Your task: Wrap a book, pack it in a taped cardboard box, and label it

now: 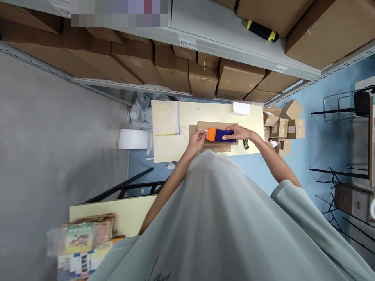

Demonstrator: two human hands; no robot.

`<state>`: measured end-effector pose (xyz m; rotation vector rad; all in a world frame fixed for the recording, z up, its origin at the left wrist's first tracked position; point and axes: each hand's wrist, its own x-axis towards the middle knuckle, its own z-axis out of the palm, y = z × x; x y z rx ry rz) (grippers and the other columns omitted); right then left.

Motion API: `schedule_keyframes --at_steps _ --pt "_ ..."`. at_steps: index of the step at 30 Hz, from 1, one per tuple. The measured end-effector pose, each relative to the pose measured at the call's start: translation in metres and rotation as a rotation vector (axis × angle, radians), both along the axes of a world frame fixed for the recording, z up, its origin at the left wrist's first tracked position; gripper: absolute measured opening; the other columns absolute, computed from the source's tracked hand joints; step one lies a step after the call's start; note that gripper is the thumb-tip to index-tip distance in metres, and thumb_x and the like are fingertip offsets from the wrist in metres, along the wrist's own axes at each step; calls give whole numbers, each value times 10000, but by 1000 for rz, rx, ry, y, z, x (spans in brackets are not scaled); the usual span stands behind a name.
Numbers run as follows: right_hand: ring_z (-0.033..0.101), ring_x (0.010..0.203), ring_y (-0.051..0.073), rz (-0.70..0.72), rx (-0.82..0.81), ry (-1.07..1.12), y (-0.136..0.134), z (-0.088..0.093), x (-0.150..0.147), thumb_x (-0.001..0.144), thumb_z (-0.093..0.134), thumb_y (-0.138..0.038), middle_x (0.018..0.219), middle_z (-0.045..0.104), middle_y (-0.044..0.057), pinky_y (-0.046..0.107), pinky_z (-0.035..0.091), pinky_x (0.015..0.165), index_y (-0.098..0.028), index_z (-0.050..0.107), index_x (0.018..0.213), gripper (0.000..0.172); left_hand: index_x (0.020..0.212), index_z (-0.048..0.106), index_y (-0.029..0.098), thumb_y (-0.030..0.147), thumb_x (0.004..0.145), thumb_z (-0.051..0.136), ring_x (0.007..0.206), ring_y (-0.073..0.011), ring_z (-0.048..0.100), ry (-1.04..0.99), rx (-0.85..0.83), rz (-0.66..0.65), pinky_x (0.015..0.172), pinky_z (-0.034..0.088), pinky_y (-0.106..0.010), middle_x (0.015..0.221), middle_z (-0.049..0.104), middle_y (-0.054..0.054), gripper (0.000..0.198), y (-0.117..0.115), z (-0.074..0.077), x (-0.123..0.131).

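Note:
An orange and dark blue box [211, 134], long and narrow, lies level above a piece of opened cardboard [218, 148]. My right hand [234, 132] grips its dark blue end, thumb on top and fingers along the far side. My left hand [198, 141] is closed at the orange end, its fingertips pinching there beside a small whitish part. What exactly lies between those fingertips is partly hidden. Close to my right wrist, a yellow and black box cutter [245, 144] rests on the table [187, 150].
A stack of padded mailers [165, 118] lies on the table's left, a white box [240, 109] at its back right. Shelves of cartons [203, 80] overhang the far edge; another cutter [262, 31] lies up there. Small cartons [287, 128] are piled right, a white cylinder [134, 139] stands left.

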<state>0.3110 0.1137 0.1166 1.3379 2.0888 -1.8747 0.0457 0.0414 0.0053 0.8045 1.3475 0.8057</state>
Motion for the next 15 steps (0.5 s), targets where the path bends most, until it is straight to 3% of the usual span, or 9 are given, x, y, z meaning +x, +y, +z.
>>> schedule_keyframes --at_steps 5,10,15 --pt "501 719 152 11 9 -8 2 3 -1 820 764 -863 741 557 -28 291 376 669 -204 642 810 670 1003 680 207 346 920 743 910 -247 755 -3 -16 1 853 661 -419 984 769 -72 173 3 2 2" --pt "496 705 152 -2 -22 -18 3 5 1 805 791 -846 732 545 -32 295 385 661 -208 632 801 658 1025 739 187 347 890 756 781 -184 720 -56 -16 4 744 630 -339 958 786 -54 210 6 9 -2" --pt "539 739 166 -20 -59 -30 4 1 0 792 808 -822 780 591 -17 295 405 677 -201 654 820 641 1093 743 176 318 841 804 786 -185 730 -89 -74 33 738 621 -328 938 803 -57 295 8 7 -3"
